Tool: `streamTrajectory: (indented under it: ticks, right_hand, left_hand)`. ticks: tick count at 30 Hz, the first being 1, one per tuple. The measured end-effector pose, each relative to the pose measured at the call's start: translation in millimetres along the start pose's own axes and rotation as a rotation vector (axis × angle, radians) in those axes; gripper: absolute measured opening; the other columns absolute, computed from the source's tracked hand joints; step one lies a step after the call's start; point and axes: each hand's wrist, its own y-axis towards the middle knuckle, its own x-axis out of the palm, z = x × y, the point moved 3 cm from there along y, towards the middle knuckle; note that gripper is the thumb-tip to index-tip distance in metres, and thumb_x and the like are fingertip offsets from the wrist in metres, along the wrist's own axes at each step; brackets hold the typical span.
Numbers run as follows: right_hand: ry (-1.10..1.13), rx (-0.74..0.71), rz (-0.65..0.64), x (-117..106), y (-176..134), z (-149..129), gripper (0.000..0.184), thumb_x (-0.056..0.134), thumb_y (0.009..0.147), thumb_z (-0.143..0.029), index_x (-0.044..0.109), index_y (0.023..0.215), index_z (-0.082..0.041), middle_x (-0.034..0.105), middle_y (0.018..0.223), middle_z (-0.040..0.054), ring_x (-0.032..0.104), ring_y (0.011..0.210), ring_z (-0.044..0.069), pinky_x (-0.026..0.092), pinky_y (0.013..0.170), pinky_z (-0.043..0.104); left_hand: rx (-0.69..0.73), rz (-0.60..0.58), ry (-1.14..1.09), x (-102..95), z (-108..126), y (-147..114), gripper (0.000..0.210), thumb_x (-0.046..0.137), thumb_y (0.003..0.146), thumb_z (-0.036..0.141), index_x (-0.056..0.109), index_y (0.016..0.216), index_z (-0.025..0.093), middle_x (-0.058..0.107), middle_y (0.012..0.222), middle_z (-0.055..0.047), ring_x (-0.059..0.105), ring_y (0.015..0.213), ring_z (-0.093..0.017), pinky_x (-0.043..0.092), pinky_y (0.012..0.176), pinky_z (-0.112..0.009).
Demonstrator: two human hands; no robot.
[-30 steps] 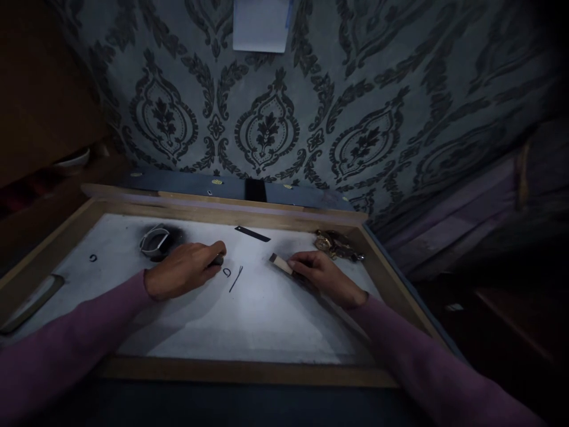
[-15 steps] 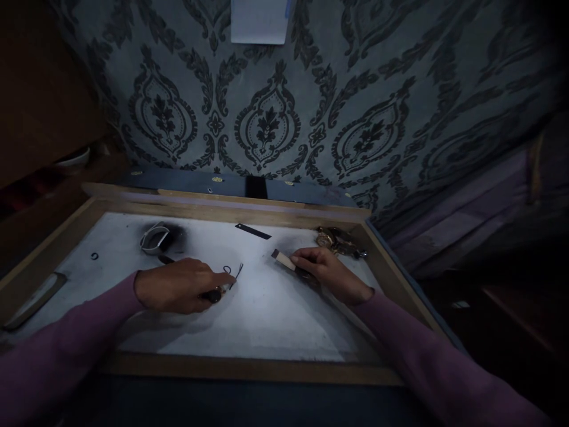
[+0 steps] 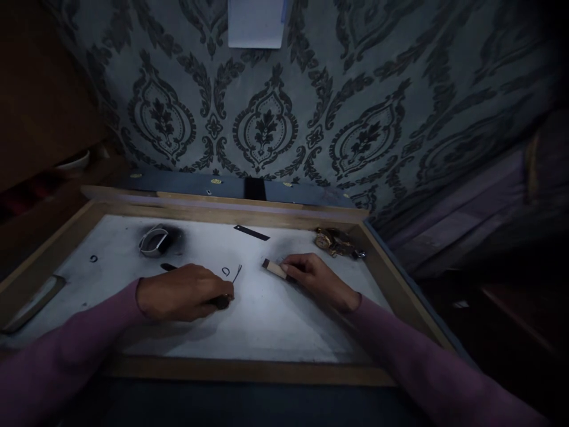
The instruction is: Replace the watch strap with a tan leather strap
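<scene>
A dark slim tool (image 3: 220, 301) lies low at frame centre-left, its tip near a small wire loop (image 3: 226, 271). A pale wooden stick (image 3: 274, 268) points left at centre.

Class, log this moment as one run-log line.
left hand: grips dark tool | right hand: holds pale stick | wire loop between | surface: white tray

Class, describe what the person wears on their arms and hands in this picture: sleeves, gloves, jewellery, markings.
Both arms wear long, plain mauve-pink sleeves that end at the wrists. The left hand and right hand are bare: no gloves, and no ring or wristband can be made out in the dim light. The sleeves show no visible pattern or markings.
</scene>
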Motion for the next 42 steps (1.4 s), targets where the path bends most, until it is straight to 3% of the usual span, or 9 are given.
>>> streamTrajectory:
  ticks: [7,18,25,28,37,42]
  right_hand:
    - [-0.018,-0.035,-0.012,2,-1,-1,0.024,0.056,0.083,-0.033,0.064,0.069,-0.015,0.053,0.059,-0.0001,0.043,0.055,0.012,0.031,0.051,0.025]
    - [-0.03,-0.083,-0.04,4,-4,-7,0.022,0.057,0.083,-0.031,0.067,0.072,-0.015,0.054,0.06,0.0004,0.046,0.057,0.013,0.035,0.052,0.024]
    - [-0.067,-0.116,-0.02,5,-4,-8,0.021,0.055,0.083,-0.028,0.066,0.071,-0.015,0.052,0.059,-0.0004,0.044,0.056,0.012,0.033,0.05,0.023]
    - [-0.11,-0.134,-0.01,6,-5,-9,0.022,0.054,0.083,-0.028,0.067,0.072,-0.015,0.053,0.06,-0.0001,0.045,0.057,0.012,0.033,0.051,0.023]
    - [-0.201,-0.179,0.046,7,-6,-11,0.023,0.051,0.084,-0.024,0.069,0.074,-0.015,0.054,0.059,0.0001,0.045,0.056,0.013,0.031,0.053,0.024]
    - [-0.218,-0.186,0.052,6,-5,-11,0.022,0.051,0.084,-0.023,0.07,0.076,-0.014,0.056,0.061,0.0009,0.045,0.057,0.013,0.032,0.054,0.025]
  left_hand:
    - [0.0,0.057,0.025,2.8,2,2,0.015,0.051,0.088,0.01,0.062,0.093,0.018,0.066,0.094,-0.006,0.061,0.082,-0.02,0.039,0.07,-0.028]
    - [-0.102,0.089,-0.049,-5.0,-8,2,0.015,0.054,0.093,0.033,0.06,0.092,0.019,0.066,0.088,-0.002,0.06,0.077,-0.018,0.037,0.066,-0.026]
    - [-0.138,0.326,0.016,-3.9,-22,20,0.02,0.042,0.094,0.015,0.061,0.101,0.017,0.065,0.098,-0.005,0.06,0.086,-0.018,0.041,0.075,-0.028]
    - [-0.175,0.391,0.006,-0.2,-25,31,0.017,0.045,0.091,0.015,0.062,0.093,0.017,0.065,0.093,-0.004,0.06,0.084,-0.018,0.041,0.075,-0.027]
    - [-0.343,0.468,0.043,11.8,-19,40,0.007,0.057,0.089,0.026,0.061,0.089,0.019,0.064,0.088,-0.001,0.06,0.084,-0.019,0.041,0.07,-0.029]
    - [-0.376,0.461,0.103,12.5,-11,45,0.008,0.053,0.089,0.018,0.06,0.086,0.018,0.065,0.089,-0.003,0.06,0.085,-0.019,0.043,0.073,-0.03]
